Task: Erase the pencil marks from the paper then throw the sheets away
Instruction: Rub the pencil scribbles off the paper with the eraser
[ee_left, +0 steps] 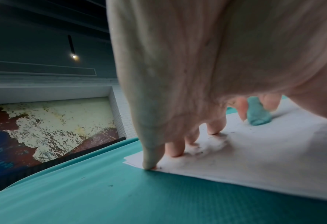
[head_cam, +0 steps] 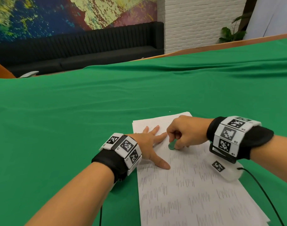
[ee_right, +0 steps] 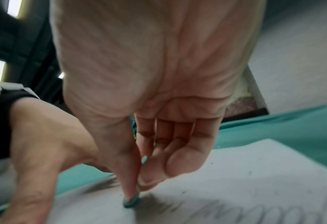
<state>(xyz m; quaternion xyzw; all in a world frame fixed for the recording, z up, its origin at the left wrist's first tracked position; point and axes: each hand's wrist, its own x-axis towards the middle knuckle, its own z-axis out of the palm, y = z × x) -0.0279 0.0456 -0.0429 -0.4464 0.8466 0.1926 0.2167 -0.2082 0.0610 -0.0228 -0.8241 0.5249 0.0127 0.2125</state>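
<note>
Lower right of the head view, the white paper sheets [head_cam: 196, 185] lay stacked on the green tablecloth [head_cam: 58, 128], rows of grey pencil scribbles [head_cam: 180, 181] covering the near part; the far part, toward the frame's centre, looked mostly clean, with dark specks on it; just left of centre, the left hand [head_cam: 149, 144] was spread wide and flat, fingers straight, pressing down on the sheets at their left edge, thumb pointing back toward the scribbles; right beside it, the right hand [head_cam: 185, 132] was curled tight, pinching a small teal rubber eraser [head_cam: 171, 145] between thumb and fingertips, its lower end touching the paper at the top of the scribbled rows; farther off, upper left, a long black ribbed sofa [head_cam: 90, 46] sat below a colourful painted wall mural [head_cam: 58, 13]; upper right, a white brick wall [head_cam: 196, 22] and a green leafy plant [head_cam: 232, 33].
</note>
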